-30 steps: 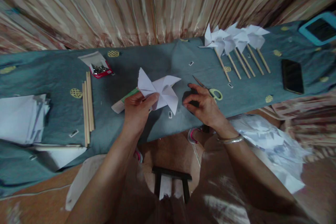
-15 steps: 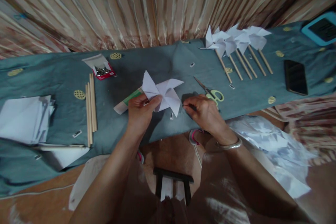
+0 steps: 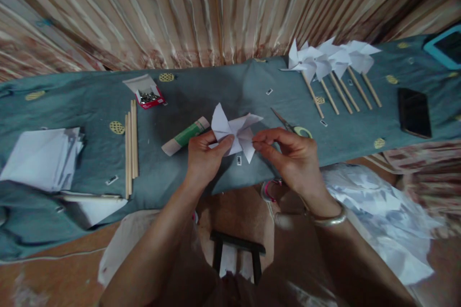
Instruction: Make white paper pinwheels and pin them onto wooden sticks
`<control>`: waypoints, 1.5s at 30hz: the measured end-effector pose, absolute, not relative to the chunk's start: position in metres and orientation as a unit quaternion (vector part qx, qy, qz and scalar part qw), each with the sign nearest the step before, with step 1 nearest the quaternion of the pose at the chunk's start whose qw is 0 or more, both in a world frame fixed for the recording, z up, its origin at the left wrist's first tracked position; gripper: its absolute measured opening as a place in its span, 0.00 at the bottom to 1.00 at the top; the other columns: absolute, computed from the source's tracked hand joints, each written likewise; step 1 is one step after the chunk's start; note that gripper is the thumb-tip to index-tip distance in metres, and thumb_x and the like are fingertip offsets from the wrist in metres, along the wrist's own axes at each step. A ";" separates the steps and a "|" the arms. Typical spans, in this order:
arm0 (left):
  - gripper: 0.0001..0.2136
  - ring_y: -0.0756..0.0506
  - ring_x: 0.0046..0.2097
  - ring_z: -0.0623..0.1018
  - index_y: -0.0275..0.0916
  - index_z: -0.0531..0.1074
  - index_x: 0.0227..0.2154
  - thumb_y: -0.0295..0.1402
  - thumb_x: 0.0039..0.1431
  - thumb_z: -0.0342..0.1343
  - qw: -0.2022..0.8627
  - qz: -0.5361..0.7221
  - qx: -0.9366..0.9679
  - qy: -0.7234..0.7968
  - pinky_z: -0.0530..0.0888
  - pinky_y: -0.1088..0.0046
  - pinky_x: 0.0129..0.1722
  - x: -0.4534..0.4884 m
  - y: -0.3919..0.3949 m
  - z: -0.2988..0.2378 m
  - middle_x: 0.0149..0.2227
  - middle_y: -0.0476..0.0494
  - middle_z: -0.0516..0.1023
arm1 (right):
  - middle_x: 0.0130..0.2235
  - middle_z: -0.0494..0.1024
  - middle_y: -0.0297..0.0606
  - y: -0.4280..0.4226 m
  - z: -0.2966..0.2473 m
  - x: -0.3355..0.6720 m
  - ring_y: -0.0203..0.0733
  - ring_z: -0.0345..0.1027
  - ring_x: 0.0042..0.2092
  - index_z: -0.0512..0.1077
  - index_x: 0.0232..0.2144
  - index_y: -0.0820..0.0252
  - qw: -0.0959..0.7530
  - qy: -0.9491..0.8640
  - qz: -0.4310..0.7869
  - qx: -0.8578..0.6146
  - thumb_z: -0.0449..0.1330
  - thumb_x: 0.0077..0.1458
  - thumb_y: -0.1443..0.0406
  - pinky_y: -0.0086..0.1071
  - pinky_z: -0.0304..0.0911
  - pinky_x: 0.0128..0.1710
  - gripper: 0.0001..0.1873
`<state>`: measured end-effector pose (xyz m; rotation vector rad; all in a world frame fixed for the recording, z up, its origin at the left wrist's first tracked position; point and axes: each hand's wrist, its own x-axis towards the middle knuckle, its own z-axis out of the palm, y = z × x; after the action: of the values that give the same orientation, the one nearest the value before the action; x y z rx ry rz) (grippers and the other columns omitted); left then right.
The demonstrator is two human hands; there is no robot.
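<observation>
A white paper pinwheel (image 3: 236,130) is pinched at its centre by my left hand (image 3: 207,156), the thumb lying on top of the folded tips. My right hand (image 3: 288,153) is closed, thumb and forefinger pressed together at the pinwheel's right blade; whatever sits between those fingertips is too small to make out. Behind my left hand lies a green and pale tube (image 3: 186,135). Scissors (image 3: 300,131) with light green handles rest just beyond my right hand, partly covered by it.
A red box of metal pins (image 3: 149,98) stands open at left, near bare wooden sticks (image 3: 131,148) and a stack of white paper (image 3: 43,158). Several finished pinwheels on sticks (image 3: 333,62) lie at back right, beside a black phone (image 3: 414,112). A plastic bag (image 3: 378,211) hangs below the front edge.
My right hand has come up from the cloth to the pinwheel's right blade. The view has shifted slightly, and the tube shows more fully behind my left hand.
</observation>
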<state>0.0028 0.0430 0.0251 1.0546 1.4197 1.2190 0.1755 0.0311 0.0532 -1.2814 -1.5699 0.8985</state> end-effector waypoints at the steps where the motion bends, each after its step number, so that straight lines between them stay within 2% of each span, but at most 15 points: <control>1: 0.03 0.47 0.28 0.75 0.41 0.80 0.24 0.33 0.47 0.63 0.471 0.493 0.442 0.583 0.70 0.72 0.30 0.003 0.043 0.025 0.25 0.50 0.80 | 0.32 0.80 0.31 0.030 0.055 0.170 0.37 0.71 0.35 0.78 0.31 0.55 0.434 -0.651 0.357 -0.511 0.64 0.54 0.69 0.33 0.66 0.39 0.04; 7: 0.04 0.48 0.27 0.73 0.40 0.79 0.23 0.33 0.48 0.61 0.446 0.484 0.481 0.579 0.69 0.72 0.29 0.004 0.040 0.026 0.23 0.51 0.78 | 0.38 0.80 0.35 0.026 0.056 0.157 0.41 0.72 0.43 0.76 0.35 0.55 0.401 -0.715 0.269 -0.505 0.59 0.59 0.70 0.39 0.67 0.47 0.07; 9: 0.05 0.48 0.28 0.73 0.40 0.79 0.23 0.34 0.48 0.61 0.443 0.479 0.485 0.582 0.70 0.72 0.30 0.003 0.040 0.026 0.24 0.51 0.78 | 0.45 0.79 0.37 0.026 0.055 0.156 0.44 0.70 0.49 0.77 0.34 0.54 0.409 -0.717 0.245 -0.509 0.60 0.58 0.70 0.44 0.65 0.53 0.06; 12: 0.06 0.47 0.29 0.74 0.40 0.80 0.24 0.35 0.48 0.61 0.446 0.474 0.485 0.584 0.70 0.72 0.31 0.003 0.039 0.027 0.25 0.51 0.79 | 0.56 0.73 0.37 0.028 0.052 0.155 0.49 0.64 0.59 0.77 0.32 0.53 0.420 -0.697 0.245 -0.528 0.63 0.55 0.69 0.50 0.58 0.60 0.05; 14: 0.06 0.48 0.29 0.74 0.39 0.80 0.25 0.35 0.48 0.61 0.455 0.474 0.482 0.579 0.70 0.72 0.31 0.003 0.039 0.027 0.25 0.50 0.79 | 0.59 0.70 0.36 0.030 0.049 0.154 0.50 0.60 0.63 0.78 0.30 0.53 0.432 -0.673 0.274 -0.534 0.64 0.53 0.68 0.51 0.54 0.63 0.04; 17: 0.06 0.47 0.29 0.75 0.39 0.81 0.26 0.35 0.48 0.61 0.472 0.479 0.470 0.571 0.71 0.72 0.30 0.004 0.038 0.028 0.26 0.50 0.80 | 0.59 0.71 0.34 0.034 0.043 0.154 0.49 0.59 0.64 0.78 0.29 0.53 0.449 -0.622 0.359 -0.531 0.66 0.51 0.67 0.49 0.52 0.65 0.03; 23: 0.06 0.46 0.30 0.77 0.40 0.82 0.27 0.35 0.47 0.63 0.484 0.481 0.450 0.576 0.73 0.72 0.30 0.004 0.037 0.028 0.28 0.49 0.82 | 0.61 0.69 0.34 0.039 0.034 0.154 0.48 0.65 0.61 0.79 0.30 0.53 0.458 -0.523 0.495 -0.521 0.67 0.49 0.68 0.45 0.58 0.62 0.04; 35: 0.06 0.47 0.30 0.77 0.40 0.82 0.27 0.35 0.47 0.63 0.483 0.485 0.452 0.571 0.73 0.72 0.31 0.003 0.037 0.031 0.28 0.48 0.82 | 0.56 0.75 0.34 0.039 0.035 0.151 0.47 0.61 0.64 0.79 0.29 0.52 0.464 -0.492 0.538 -0.504 0.67 0.49 0.68 0.45 0.57 0.63 0.04; 45: 0.05 0.47 0.29 0.76 0.41 0.82 0.27 0.34 0.48 0.63 0.485 0.488 0.451 0.569 0.72 0.73 0.29 0.002 0.037 0.030 0.27 0.49 0.82 | 0.56 0.74 0.35 0.039 0.036 0.150 0.47 0.61 0.64 0.79 0.27 0.53 0.473 -0.476 0.546 -0.502 0.67 0.47 0.68 0.44 0.58 0.63 0.04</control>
<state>0.0022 0.0367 0.0298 1.0978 1.3845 1.1890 0.1503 0.0392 0.0356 -1.2275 -1.1652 1.3354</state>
